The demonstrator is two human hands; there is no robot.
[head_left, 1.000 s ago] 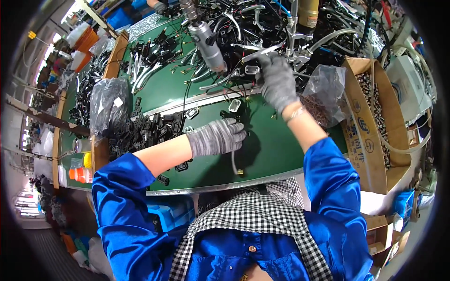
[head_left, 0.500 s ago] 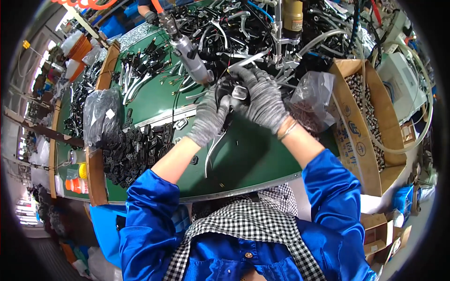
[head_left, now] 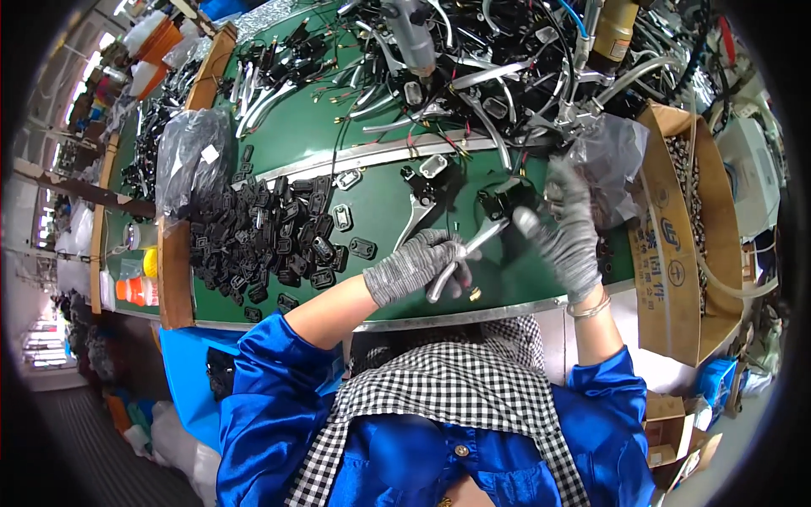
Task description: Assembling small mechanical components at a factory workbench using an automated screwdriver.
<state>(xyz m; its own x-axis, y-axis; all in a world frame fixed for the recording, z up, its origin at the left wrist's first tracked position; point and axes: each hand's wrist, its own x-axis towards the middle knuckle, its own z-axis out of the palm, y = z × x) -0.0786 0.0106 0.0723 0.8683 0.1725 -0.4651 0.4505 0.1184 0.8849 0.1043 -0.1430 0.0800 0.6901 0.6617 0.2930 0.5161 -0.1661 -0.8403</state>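
My left hand (head_left: 418,266), in a grey knitted glove, is closed around the silver arm of a brake lever (head_left: 486,238) near the table's front edge. The lever's black body (head_left: 505,199) points away from me. To its right, my gloved right hand (head_left: 570,237) is raised and smeared by motion. Its thumb stands apart from its fingers, and I see nothing in it. A second brake lever (head_left: 420,193) lies beyond my left hand, with a pale rectangular face on its black body. Small black rectangular covers (head_left: 262,237) are heaped to the left.
A powered driver (head_left: 411,38) hangs at the top. Many brake levers (head_left: 481,76) are piled at the back. A clear plastic bag (head_left: 612,165) and a cardboard box (head_left: 676,279) of small metal parts stand at the right. A wooden divider (head_left: 176,279) borders the left.
My hands, together on a lever assembly beside the driver, have come apart. My left hand is nearer me on a lever; my right hand has moved right. The driver appears higher in view.
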